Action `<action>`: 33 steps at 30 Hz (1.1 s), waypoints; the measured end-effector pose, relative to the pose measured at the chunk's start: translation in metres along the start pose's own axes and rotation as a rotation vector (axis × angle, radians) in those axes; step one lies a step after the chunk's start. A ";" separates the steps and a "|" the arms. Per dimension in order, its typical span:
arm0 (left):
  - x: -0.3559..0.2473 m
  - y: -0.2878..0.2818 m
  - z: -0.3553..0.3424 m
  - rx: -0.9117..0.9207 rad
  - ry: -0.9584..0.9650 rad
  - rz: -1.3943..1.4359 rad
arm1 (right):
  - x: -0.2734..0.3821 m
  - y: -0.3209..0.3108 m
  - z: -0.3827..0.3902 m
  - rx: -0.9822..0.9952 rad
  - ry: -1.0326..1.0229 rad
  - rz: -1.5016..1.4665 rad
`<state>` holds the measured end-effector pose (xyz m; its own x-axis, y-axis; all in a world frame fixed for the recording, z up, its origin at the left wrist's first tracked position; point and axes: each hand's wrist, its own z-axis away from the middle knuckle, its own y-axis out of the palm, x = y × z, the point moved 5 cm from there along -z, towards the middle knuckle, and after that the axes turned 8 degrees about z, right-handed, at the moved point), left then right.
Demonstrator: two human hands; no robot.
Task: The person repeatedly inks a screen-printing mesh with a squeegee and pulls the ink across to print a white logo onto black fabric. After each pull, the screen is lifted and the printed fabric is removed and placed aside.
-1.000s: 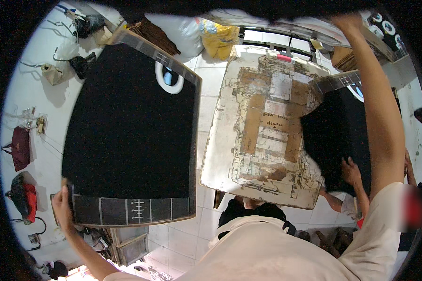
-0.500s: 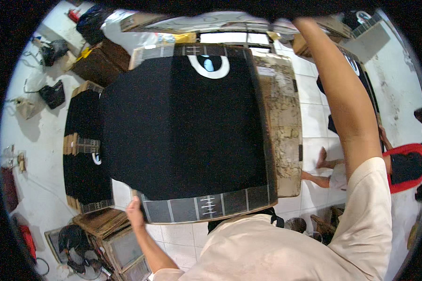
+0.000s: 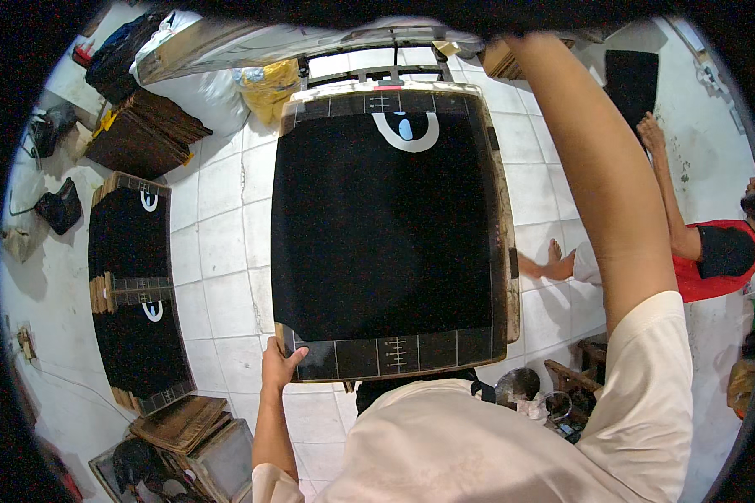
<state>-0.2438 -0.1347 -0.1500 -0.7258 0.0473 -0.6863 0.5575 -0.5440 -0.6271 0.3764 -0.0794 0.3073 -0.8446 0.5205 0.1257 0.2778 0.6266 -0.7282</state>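
Note:
In front of me lies a flat board covered with black cloth [image 3: 382, 226]. A white ring-shaped print with a light blue spot [image 3: 406, 134] shows near its far edge, and dark ruled strips run along its near and far ends. My left hand [image 3: 283, 362] grips the board's near left corner, thumb on top and the other fingers partly hidden at the edge. Under the board is a worn pale platform [image 3: 512, 310], visible along the right side. My right hand [image 3: 512, 42] is raised at the far side by a wood-edged frame [image 3: 201, 50]; its fingers are hidden.
Stacked boards with black cloth [image 3: 134, 277] stand at the left. Behind them are brown boards [image 3: 138, 134] and a yellow sack [image 3: 268, 90]. A wooden box [image 3: 214, 453] sits near left. At the right, another person [image 3: 721, 251] reaches toward a black board [image 3: 632, 84].
The board has moved right and straightened over the platform, covering much of the pale surface. My left hand moved with its corner. My right arm stays raised; the view has shifted.

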 end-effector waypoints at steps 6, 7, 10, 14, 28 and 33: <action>-0.013 0.012 0.004 0.056 -0.163 -0.089 | 0.004 -0.003 -0.018 0.034 0.060 -0.006; -0.015 0.015 0.006 0.063 -0.183 -0.070 | 0.005 -0.003 -0.021 0.040 0.055 -0.004; -0.019 0.017 0.009 0.063 -0.222 -0.086 | 0.005 -0.003 -0.028 0.078 0.072 0.005; -0.028 0.013 0.009 0.065 -0.239 -0.096 | 0.008 -0.005 -0.036 0.040 0.032 0.009; -0.022 0.008 -0.005 0.129 -0.201 -0.263 | 0.008 -0.012 -0.058 0.015 0.033 0.020; -0.043 0.005 -0.018 0.266 -0.193 -0.562 | 0.010 -0.014 -0.049 0.045 0.095 0.012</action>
<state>-0.2024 -0.1243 -0.1308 -0.9510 0.2469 -0.1863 -0.0290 -0.6707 -0.7412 0.3864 -0.0543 0.3518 -0.7932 0.5822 0.1785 0.2650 0.5940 -0.7595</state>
